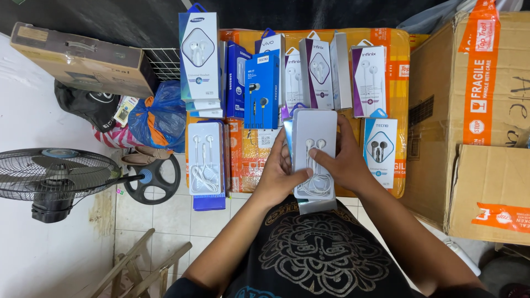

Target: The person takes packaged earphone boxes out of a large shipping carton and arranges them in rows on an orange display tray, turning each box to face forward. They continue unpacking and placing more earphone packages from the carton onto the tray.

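Head view: 2 hands, left hand (pixel 279 174) and right hand (pixel 342 160), both clamped on white earphone box (pixel 314 138); boxed earphones (pixel 317 74) beyond.

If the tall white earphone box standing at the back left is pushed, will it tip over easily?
Probably yes. The white box stands upright, tall and narrow, on a small pile of other packs, so its footing looks unsteady. It holds only thin earphones, so it is likely light and a small push may topple it. The blue box beside it might stop a fall to that side.
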